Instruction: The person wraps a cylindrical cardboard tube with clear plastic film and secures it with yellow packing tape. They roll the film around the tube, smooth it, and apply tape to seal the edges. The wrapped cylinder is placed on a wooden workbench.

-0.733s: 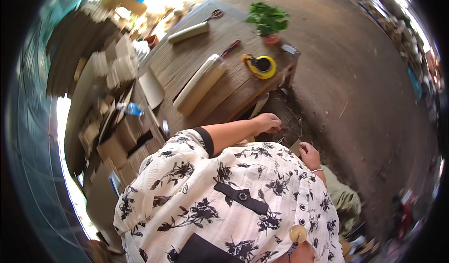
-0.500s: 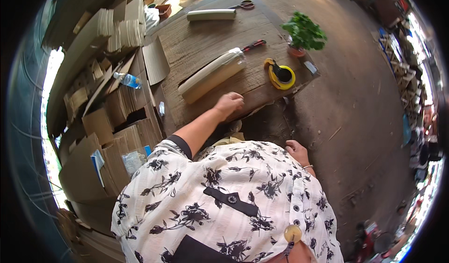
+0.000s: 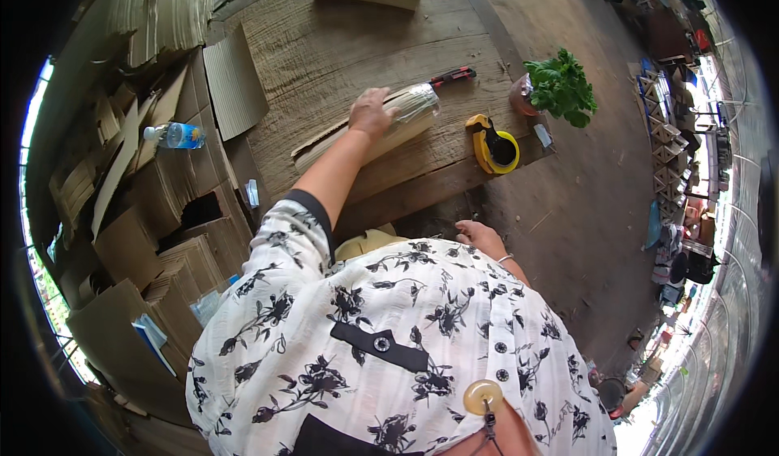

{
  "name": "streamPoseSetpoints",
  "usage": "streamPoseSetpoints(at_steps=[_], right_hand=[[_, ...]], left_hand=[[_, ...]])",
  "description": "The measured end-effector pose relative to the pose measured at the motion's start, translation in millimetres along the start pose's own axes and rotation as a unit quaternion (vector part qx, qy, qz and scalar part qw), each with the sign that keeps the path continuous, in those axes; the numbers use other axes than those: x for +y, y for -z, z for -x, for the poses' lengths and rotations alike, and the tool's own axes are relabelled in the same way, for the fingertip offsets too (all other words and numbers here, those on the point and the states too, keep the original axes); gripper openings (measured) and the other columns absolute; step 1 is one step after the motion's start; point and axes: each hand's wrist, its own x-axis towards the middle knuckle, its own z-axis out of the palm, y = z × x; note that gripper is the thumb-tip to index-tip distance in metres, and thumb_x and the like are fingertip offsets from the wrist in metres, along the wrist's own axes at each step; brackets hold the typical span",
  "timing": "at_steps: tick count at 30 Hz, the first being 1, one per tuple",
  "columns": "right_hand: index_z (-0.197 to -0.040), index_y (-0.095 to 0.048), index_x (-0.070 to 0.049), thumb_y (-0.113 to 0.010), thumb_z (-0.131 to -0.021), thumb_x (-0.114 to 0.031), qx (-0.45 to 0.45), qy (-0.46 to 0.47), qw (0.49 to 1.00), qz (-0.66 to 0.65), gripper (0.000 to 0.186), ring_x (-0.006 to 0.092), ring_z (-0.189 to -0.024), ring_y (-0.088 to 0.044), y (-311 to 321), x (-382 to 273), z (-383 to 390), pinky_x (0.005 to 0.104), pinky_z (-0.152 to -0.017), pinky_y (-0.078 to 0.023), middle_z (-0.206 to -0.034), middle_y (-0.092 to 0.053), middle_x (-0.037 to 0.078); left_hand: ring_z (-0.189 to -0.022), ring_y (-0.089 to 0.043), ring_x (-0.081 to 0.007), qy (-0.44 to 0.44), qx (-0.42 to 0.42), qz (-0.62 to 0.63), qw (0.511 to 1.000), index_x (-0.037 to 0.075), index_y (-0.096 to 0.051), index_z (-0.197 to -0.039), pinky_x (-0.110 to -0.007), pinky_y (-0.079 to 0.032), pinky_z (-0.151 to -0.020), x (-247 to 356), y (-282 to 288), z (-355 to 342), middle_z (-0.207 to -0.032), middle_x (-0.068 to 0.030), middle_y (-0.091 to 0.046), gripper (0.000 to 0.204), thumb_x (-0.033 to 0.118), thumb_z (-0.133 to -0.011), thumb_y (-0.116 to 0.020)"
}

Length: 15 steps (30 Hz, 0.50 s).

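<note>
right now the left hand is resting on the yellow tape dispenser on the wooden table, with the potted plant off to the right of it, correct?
Not quite. In the head view the left hand rests on the long bundle of pale sticks, not on the yellow tape dispenser, which lies untouched to the right of the bundle. The rest holds: both are on the wooden table, and the potted plant stands further right.

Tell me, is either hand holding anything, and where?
The left hand rests on the bundle of pale sticks near its middle; whether it grips is unclear. The right hand holds nothing.

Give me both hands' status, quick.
Left hand: laid on the long pale bundle on the wooden table; grip cannot be told.
Right hand: low by the table edge, holding nothing visible.
</note>
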Motion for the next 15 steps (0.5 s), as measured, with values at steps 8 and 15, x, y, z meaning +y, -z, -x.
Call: streamPoseSetpoints(at_steps=[8,15], right_hand=[[-0.127,-0.068,-0.014,-0.067,-0.094,-0.027,-0.057,0.044,0.997,0.009,0.035,0.0343,-0.111,-0.068,1,-25,-47,0.0442,-0.095,-0.055,-0.120,-0.072,0.013],[-0.131,-0.065,-0.013,-0.067,-0.093,-0.025,0.179,-0.030,0.982,-0.043,0.040,0.0376,-0.120,-0.063,31,27,-113,0.0459,-0.103,-0.051,-0.129,-0.067,0.017]], left_hand=[[-0.144,-0.041,-0.0315,0.074,-0.190,-0.092,0.975,0.007,-0.036,-0.158,-0.047,-0.032,-0.117,45,-10,-7,-0.153,-0.0134,-0.047,0.113,0.059,-0.072,-0.087],[-0.142,-0.035,-0.0357,-0.155,-0.111,-0.156,0.969,0.017,-0.037,-0.158,-0.050,-0.033,-0.113,43,-23,74,-0.154,-0.0118,-0.037,0.106,0.035,-0.068,-0.091]])
